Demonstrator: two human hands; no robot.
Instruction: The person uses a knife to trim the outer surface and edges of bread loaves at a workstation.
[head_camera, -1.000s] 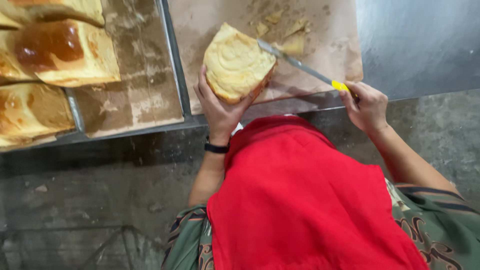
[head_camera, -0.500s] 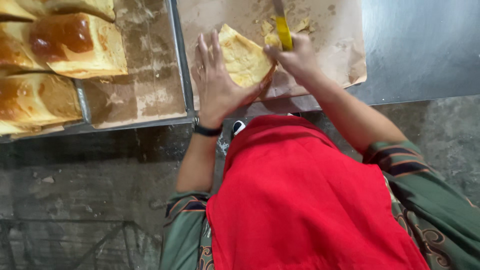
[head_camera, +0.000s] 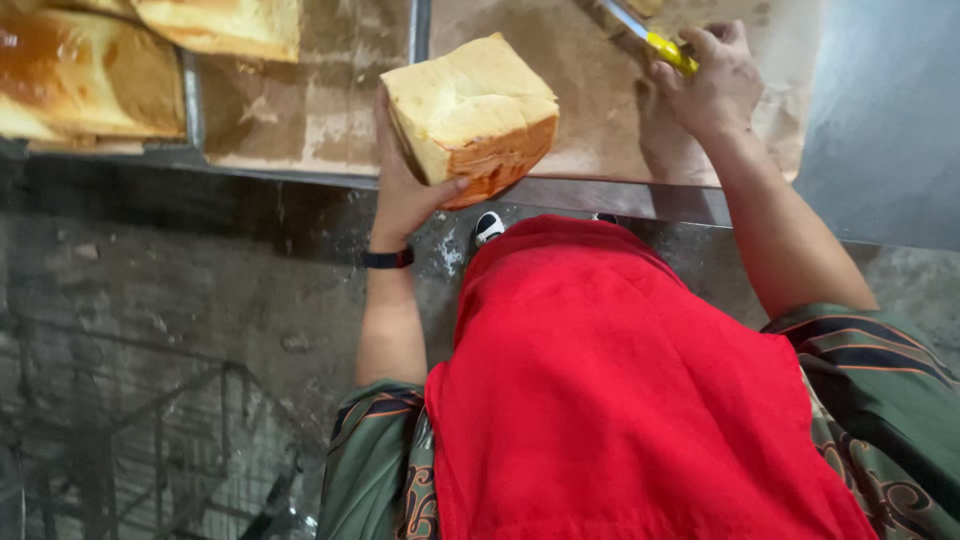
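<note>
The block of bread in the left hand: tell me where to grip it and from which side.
Grip the bread block across its two broad flat sides, coming from below, as the left hand does now: palm on the left face, thumb under the browned bottom edge. It sits tilted, its pale cut face up. The crumb is probably soft, so hold lightly. The right hand has the yellow-handled knife.

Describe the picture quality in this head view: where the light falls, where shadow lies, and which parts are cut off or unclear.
Head view: light falls evenly on the bread block in the left hand; the right hand casts a soft shadow on the brown paper; the glazed loaf shows a sheen; the floor under the table edge is dark; the knife is cut off by the top edge of the frame.
</note>
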